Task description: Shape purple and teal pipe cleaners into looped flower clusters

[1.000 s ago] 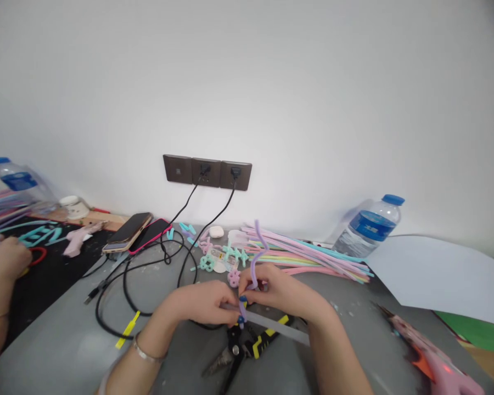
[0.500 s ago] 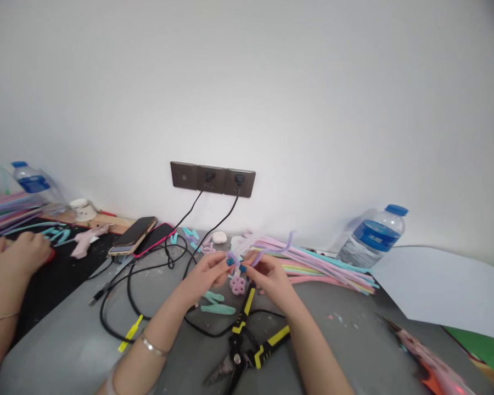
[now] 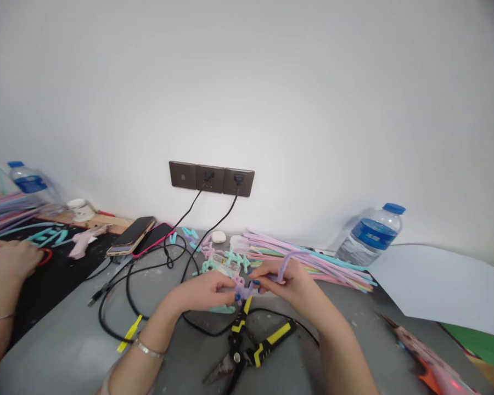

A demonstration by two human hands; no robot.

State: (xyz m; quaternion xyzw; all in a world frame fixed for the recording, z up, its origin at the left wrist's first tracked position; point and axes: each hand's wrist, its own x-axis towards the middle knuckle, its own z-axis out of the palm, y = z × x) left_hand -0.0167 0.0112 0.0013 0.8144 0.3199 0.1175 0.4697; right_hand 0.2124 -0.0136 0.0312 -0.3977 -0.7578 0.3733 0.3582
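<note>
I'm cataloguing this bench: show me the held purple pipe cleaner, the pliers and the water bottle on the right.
Purple pipe cleaner [image 3: 283,267], head view: on its curved strand.
Pliers [image 3: 236,357], head view: on the pivot.
Water bottle [image 3: 372,233], head view: on the blue label.

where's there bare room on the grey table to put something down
Front left, bare table between the black mat and yellow tag; at right, between the right arm and glue gun. Crowded in the middle: pliers, cables, stems.
</note>
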